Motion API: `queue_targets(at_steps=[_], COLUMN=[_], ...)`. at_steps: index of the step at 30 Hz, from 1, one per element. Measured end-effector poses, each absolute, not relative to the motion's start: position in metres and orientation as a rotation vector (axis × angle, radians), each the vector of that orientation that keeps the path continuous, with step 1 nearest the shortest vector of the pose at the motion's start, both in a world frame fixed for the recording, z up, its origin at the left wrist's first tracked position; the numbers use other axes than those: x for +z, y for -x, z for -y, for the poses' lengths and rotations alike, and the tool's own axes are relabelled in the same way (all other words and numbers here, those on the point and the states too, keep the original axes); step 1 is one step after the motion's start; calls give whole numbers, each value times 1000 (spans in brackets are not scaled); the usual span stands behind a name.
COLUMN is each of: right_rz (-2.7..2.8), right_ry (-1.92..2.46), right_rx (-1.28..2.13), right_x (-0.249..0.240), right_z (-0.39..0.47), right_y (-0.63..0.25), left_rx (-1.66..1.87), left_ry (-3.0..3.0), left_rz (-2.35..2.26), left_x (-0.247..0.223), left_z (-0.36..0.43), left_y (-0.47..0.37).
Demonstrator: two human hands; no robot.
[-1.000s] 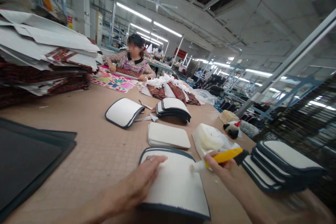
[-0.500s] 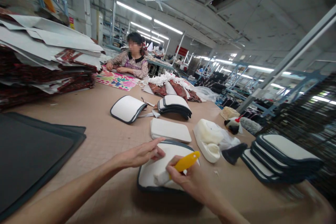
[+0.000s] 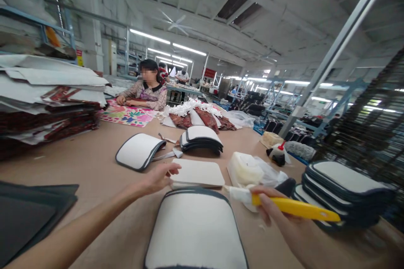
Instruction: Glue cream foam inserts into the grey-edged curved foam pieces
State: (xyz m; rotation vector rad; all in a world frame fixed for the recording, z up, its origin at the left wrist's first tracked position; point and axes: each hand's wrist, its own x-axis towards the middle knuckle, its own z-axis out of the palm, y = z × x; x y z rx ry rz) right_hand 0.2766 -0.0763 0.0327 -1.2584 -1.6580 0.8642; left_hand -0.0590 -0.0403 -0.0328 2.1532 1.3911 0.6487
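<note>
A white curved panel with a dark edge [image 3: 195, 227] lies on the brown table [image 3: 104, 147] right in front of me. My right hand [image 3: 271, 206] grips a yellow-handled brush [image 3: 303, 209], its whitish head pointing left above the table, beside the white block in a plastic bag [image 3: 246, 170]. At the left end of a stack of plain white boards [image 3: 198, 172], my left hand [image 3: 164, 176] has its fingers bent; whether they pinch a board is hard to see.
Dark-edged panels [image 3: 347, 180] are piled at the right. Further back sit more panels [image 3: 139, 151] and a red-tipped bottle [image 3: 278, 154]. Dark sheets [image 3: 28, 214] and a tall fabric pile [image 3: 50, 105] stand left. A person [image 3: 150, 88] sits across the table.
My right hand has lifted the brush off the front panel and moved it right. My left hand has left that panel for the white boards. The view has shifted.
</note>
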Motion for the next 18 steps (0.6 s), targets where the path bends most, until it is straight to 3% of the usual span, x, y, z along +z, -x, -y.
queue_targets(at_steps=[5,12,18], right_rz=[1824,2376,2611], right_ry=[1020,1042,1037], right_rx=[1114,805,766], right_x=[19,-35,-61], right_z=[10,-59,-89], right_y=[-239,-216,-206], left_rx=[482,350,249], left_ry=[-2297,-2503,-2693], left_rz=[-1422,-1237,-1143], left_x=[-62,-67,-60], left_z=[-11,-35,-35], left_y=[73,87,85])
